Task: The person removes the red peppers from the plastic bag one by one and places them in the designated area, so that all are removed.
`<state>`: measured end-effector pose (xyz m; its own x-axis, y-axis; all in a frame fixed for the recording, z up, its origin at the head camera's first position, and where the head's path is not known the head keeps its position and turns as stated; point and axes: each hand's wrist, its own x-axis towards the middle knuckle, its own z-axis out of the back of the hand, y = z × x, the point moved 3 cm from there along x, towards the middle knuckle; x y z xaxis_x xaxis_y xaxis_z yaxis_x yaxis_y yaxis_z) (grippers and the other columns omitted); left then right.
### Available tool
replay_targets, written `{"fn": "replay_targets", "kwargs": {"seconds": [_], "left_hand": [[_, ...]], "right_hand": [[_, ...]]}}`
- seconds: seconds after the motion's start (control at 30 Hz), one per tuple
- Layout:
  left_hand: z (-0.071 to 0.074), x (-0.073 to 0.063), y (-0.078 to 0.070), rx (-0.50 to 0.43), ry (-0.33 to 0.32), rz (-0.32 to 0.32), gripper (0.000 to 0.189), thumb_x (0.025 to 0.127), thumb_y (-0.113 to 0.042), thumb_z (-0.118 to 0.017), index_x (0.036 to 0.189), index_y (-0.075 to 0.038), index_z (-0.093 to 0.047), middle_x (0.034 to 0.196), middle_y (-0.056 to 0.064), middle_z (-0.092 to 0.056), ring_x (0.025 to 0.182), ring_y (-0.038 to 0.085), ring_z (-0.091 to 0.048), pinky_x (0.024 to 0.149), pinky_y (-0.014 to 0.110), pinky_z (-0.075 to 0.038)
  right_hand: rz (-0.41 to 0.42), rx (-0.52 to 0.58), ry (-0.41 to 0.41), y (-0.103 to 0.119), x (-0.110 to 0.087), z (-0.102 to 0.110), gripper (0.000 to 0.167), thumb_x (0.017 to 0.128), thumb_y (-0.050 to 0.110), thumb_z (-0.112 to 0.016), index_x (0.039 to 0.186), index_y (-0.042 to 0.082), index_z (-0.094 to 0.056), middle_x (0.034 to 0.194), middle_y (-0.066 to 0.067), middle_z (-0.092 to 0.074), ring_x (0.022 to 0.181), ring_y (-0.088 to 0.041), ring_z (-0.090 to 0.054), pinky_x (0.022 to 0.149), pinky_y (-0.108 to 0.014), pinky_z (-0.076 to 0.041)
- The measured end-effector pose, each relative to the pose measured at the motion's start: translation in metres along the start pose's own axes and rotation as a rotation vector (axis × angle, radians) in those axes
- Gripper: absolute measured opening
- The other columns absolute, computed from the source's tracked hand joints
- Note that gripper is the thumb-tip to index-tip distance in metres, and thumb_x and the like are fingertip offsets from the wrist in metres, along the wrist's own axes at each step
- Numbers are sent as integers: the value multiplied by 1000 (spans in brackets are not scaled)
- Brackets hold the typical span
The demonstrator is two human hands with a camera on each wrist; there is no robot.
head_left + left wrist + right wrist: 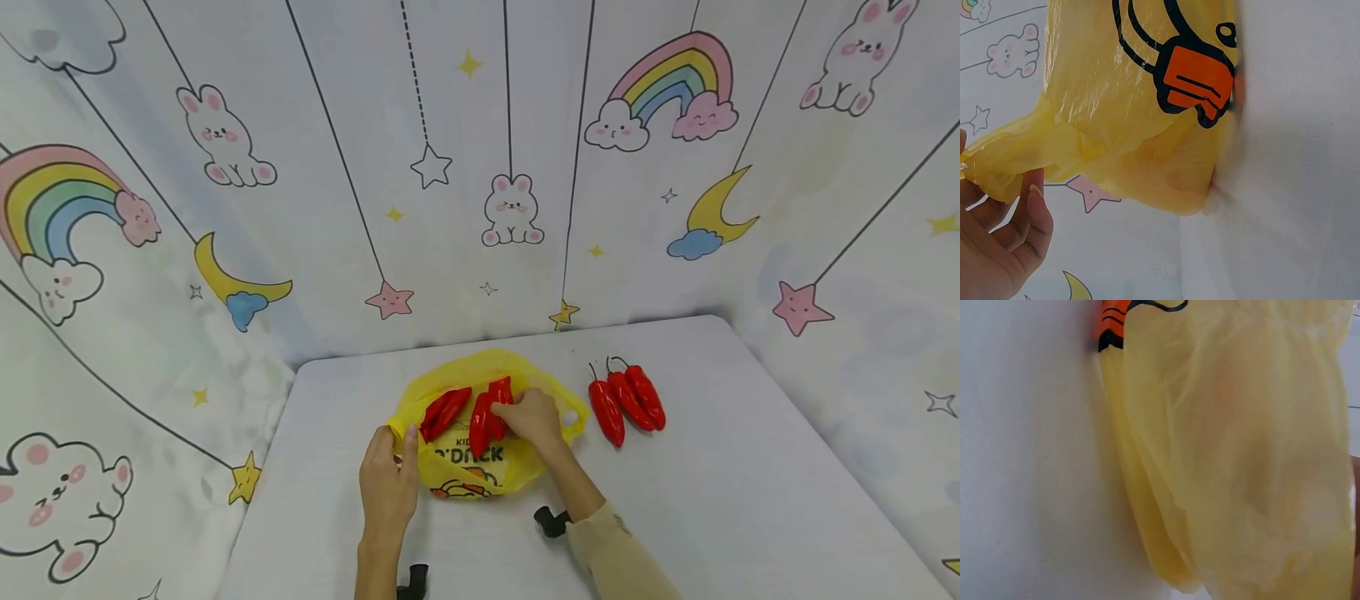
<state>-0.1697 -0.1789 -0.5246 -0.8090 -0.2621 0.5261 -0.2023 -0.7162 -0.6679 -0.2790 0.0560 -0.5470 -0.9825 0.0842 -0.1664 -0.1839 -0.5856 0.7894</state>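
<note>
A yellow plastic bag (480,364) with a printed duck lies open on the table, its mouth facing up. My left hand (387,487) grips the left edge of the bag; in the left wrist view its fingers (1036,212) pinch the gathered plastic (1004,165). Inside the bag, my right hand (537,417) holds a red chili pepper (498,421) by its upper end. Close beside it is another red chili pepper (480,425), and more red peppers (446,412) lie toward the bag's left side. In the right wrist view the bag's wall (1241,456) hides most of that hand.
Three red chili peppers (628,398) with dark stems lie side by side on the white table (720,467), right of the bag. Black wrist-mounted parts (551,522) show below the hands. A cloth wall (450,275) with cartoon prints stands behind the table.
</note>
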Motion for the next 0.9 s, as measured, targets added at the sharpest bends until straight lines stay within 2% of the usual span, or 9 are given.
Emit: {"fn": "replay_targets", "kwargs": {"seconds": [0.13, 0.33, 0.67, 0.9], "left_hand": [[-1, 0, 0, -1, 2, -2, 27, 106, -28, -63, 104, -1, -64, 88, 2, -59, 76, 12, -56, 65, 30, -54], [-1, 0, 0, -4, 2, -3, 27, 106, -28, -63, 102, -2, -63, 87, 2, -58, 75, 12, -55, 65, 30, -53], [-1, 0, 1, -2, -6, -3, 26, 106, -28, -64, 100, -2, -63, 85, 2, -57, 74, 12, -55, 64, 31, -53], [-1, 0, 0, -6, -2, -3, 27, 106, -29, -63, 99, -2, -63, 85, 2, -57, 74, 12, -55, 65, 31, -53]], "right_hand": [[5, 28, 12, 1, -6, 5, 30, 87, 34, -76, 75, 8, -66, 63, -2, -65, 54, -19, -64, 50, -28, -51], [12, 59, 18, 3, -16, 16, 28, 88, 32, -76, 91, 5, -70, 75, -4, -70, 58, -18, -67, 56, -29, -57], [11, 95, 29, -1, -28, 30, 32, 87, 31, -79, 101, 3, -70, 83, -6, -71, 62, -17, -67, 57, -28, -58], [12, 74, 40, -8, -34, 36, 32, 87, 30, -79, 102, 3, -70, 81, -5, -70, 60, -18, -67, 57, -28, -58]]}}
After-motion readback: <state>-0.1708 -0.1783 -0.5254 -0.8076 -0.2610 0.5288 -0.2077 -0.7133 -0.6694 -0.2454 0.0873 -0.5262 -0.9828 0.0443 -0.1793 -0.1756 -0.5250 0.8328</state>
